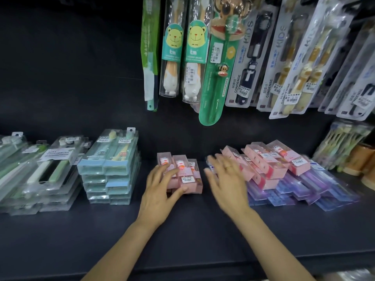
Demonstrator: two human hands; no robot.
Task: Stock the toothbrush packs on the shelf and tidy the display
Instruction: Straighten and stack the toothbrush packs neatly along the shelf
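A small stack of pink toothbrush packs (189,175) lies in the middle of the dark shelf (60,230). My left hand (160,191) rests on its left side, fingers spread over the top and thumb against the front edge. My right hand (225,179), with a ring, hovers blurred and open between that stack and a looser pile of pink packs (269,161) to the right. That pile lies askew on top of purple packs (304,189).
Light blue packs (111,169) are stacked neatly left of centre, and clear green-and-white packs (40,173) lie further left. Kids' toothbrush packs (215,57) hang above from the back wall. Brown containers (361,161) stand at the far right.
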